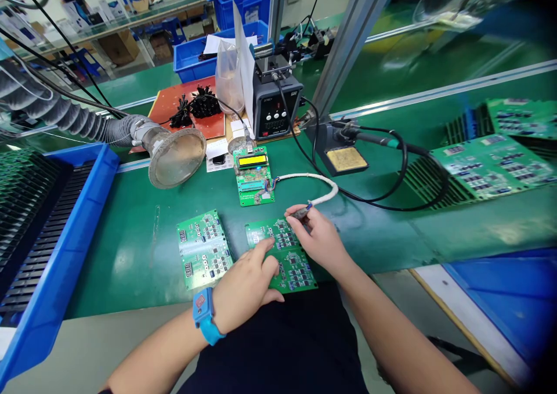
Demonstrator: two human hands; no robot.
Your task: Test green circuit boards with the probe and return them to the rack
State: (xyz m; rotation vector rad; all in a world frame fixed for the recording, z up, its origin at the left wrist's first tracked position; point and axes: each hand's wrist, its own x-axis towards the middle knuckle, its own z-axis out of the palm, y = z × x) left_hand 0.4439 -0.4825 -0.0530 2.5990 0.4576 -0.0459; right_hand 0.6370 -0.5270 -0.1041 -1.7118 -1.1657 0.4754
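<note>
A green circuit board (290, 259) lies at the near edge of the green bench. My left hand (246, 284), with a blue wrist strap (204, 314), rests on the board's left side, fingers bent and pressing it down. My right hand (317, 237) pinches a small connector plug (301, 212) at the end of a white cable (315, 180), over the board's upper right corner. The cable runs back to a small tester board with a lit yellow display (253, 174). A second green circuit board (203, 248) lies to the left, untouched.
A fume extractor hose with a round funnel (176, 156) reaches in from the left. A soldering station (275, 105) and iron stand (346, 153) sit behind. Blue trays (47, 237) stand at left, racks of green boards (491, 165) at right.
</note>
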